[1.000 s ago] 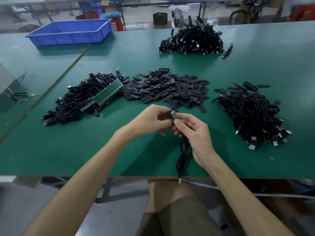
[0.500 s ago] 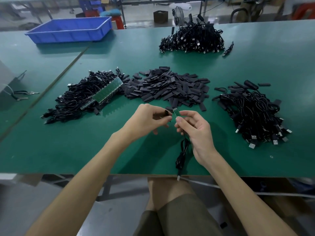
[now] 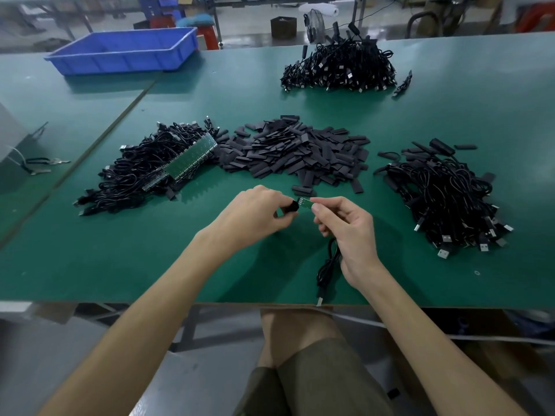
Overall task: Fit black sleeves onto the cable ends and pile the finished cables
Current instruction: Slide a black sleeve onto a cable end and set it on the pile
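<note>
My left hand (image 3: 255, 214) pinches a short black sleeve (image 3: 292, 206) at its fingertips. My right hand (image 3: 345, 226) pinches a black cable (image 3: 327, 267) by its small green board end (image 3: 304, 203), which points left and touches the sleeve's mouth. The cable's loop hangs under my right palm and its plug reaches the table's front edge. Behind my hands lies a heap of loose black sleeves (image 3: 297, 154). A pile of cables with green board strips (image 3: 156, 169) lies at the left, and another cable pile (image 3: 447, 196) at the right.
A third cable pile (image 3: 339, 70) sits far back on the green table (image 3: 150, 259). A blue plastic bin (image 3: 126, 52) stands at the back left. Scissors or pliers (image 3: 39, 165) lie at the left edge. My knee shows below the table's front edge.
My hands drew slightly apart. The sleeve is now plainly visible in my left fingertips, level with the green board end held by my right hand.
</note>
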A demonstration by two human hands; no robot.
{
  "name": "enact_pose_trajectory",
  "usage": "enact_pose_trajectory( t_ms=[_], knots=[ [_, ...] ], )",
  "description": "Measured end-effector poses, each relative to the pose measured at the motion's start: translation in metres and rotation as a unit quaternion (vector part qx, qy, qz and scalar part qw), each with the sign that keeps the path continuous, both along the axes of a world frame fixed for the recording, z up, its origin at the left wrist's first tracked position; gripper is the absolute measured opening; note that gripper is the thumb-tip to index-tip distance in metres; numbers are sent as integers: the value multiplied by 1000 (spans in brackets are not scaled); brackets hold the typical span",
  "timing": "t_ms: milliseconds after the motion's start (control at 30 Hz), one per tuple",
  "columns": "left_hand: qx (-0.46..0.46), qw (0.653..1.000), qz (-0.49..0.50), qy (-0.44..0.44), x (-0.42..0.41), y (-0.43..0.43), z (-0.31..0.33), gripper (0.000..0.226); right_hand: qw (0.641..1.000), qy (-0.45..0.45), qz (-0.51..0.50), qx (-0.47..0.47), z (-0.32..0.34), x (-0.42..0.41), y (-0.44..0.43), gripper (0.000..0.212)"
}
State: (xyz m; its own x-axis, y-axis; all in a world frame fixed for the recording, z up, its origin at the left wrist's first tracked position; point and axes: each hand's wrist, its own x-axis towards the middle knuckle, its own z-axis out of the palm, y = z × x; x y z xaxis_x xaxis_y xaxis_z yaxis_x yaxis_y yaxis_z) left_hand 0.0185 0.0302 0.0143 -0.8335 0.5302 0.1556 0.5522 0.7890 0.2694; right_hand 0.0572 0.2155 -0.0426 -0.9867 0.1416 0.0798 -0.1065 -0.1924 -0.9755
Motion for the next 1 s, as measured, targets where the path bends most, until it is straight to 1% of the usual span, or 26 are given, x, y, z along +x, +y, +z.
enact_pose_trajectory(
  t_ms=[133, 500, 600, 767, 900, 1000],
  knots=[
    [-53, 998, 10, 43, 0, 2, 1, 23, 1000, 1, -1, 10, 0, 0, 0, 7],
    [-113, 990, -2, 88, 2, 6, 1, 21, 999, 7, -4, 50, -2, -2, -2, 12],
    [-111, 990, -1, 87, 3, 6, 1, 20, 998, 1, 1, 64, -1, -3, -1, 15],
    [-103, 992, 7, 76, 5, 6, -3, 22, 997, -2, 4, 78, -3, -4, -1, 13],
    [-91, 994, -21, 64, 5, 5, -1, 26, 995, 0, 14, 96, -3, -5, -1, 13],
    [-89, 993, -44, 68, 6, 7, 0, 27, 996, -5, 18, 89, -2, -4, -1, 13]
  ],
)
